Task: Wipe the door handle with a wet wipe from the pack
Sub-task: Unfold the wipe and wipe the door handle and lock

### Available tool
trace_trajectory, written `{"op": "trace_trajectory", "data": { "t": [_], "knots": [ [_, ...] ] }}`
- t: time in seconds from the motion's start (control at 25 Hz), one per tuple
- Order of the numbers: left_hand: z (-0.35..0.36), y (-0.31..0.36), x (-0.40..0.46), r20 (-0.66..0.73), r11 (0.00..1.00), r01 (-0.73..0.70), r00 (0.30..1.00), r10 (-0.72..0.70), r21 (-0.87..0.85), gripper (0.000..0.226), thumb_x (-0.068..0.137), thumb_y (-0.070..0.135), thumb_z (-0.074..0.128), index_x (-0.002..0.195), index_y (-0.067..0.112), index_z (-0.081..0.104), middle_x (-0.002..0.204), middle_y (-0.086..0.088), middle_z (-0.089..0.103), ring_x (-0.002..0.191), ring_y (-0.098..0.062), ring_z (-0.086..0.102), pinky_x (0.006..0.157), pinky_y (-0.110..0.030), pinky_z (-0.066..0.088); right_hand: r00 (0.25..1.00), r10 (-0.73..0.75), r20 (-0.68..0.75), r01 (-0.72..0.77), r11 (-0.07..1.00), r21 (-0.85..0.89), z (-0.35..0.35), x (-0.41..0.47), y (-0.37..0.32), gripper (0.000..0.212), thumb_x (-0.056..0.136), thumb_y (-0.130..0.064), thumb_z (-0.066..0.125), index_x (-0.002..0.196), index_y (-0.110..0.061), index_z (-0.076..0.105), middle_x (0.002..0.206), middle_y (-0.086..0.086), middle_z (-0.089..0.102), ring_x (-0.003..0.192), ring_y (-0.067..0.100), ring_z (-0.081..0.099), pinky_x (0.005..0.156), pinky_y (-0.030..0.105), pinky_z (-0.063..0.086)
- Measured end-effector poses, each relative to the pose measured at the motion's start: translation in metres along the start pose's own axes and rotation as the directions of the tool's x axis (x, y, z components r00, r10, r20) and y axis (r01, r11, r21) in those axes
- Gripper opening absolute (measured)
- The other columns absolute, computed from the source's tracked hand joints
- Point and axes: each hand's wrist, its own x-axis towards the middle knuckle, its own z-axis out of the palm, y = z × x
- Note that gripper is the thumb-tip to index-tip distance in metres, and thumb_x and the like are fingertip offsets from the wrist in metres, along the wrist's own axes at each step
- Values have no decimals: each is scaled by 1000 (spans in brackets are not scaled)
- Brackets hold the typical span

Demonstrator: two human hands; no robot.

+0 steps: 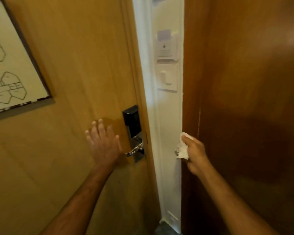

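A chrome lever door handle (134,150) sticks out from a black and silver electronic lock plate (133,126) near the right edge of a light wooden door (71,68). My left hand (104,143) lies flat on the door just left of the handle, fingers spread, its heel close to the lever's tip. To the right of the door frame, my right hand (194,154) is closed around a crumpled white wet wipe (182,150), apart from the handle. No wipe pack is in view.
A framed floor plan (10,65) hangs on the door's upper left. A white wall strip (168,124) between the door and a dark wooden panel (253,99) carries a key-card holder (167,46) and a light switch (166,77).
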Motion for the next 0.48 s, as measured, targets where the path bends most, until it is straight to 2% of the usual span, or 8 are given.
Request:
{"op": "trace_trajectory", "data": {
  "t": [0.08,0.16,0.28,0.32,0.4,0.48],
  "knots": [
    [8,-47,-8,-54,990,-51,997,59,135,53,97,22,49,143,-3,47,159,-30,32,150,-46,20,120,-63,-1,997,49,60,-46,998,-48,30,8,39,39,97,-31,56,135,-20,55,119,12,63,106,33,62,73,41,59],
    [16,-76,-12,-94,957,-162,977,189,240,60,97,23,43,151,-4,39,163,-26,27,152,-42,15,122,-60,-4,974,119,191,-96,988,-125,61,11,72,37,98,-38,51,126,-15,58,117,13,65,107,32,64,81,43,59],
    [32,-94,-12,-151,905,-218,945,289,364,63,100,24,41,156,-2,31,167,-22,18,155,-37,10,124,-58,-1,923,157,350,-23,934,-356,105,18,116,22,99,-21,54,114,-6,63,116,13,64,117,38,60,99,41,51],
    [37,-96,-12,-169,885,-213,937,305,415,63,102,27,39,157,-1,29,168,-21,15,155,-37,10,124,-59,1,925,106,365,67,900,-431,116,19,129,21,99,-15,55,116,-8,64,119,13,63,122,37,58,102,39,50],
    [45,-101,-11,-190,841,-205,922,339,501,65,103,33,39,158,-1,28,168,-22,13,155,-38,13,125,-60,3,946,-102,309,273,766,-582,126,18,153,29,97,-16,58,125,-13,66,132,7,63,121,28,59,99,33,53],
    [54,-104,-10,-213,828,-202,910,357,523,66,103,36,40,157,0,29,168,-22,16,155,-38,15,125,-60,4,932,-294,212,360,685,-633,131,18,167,33,93,-21,64,125,-15,68,133,3,62,117,21,60,94,29,54]
  ]
}}
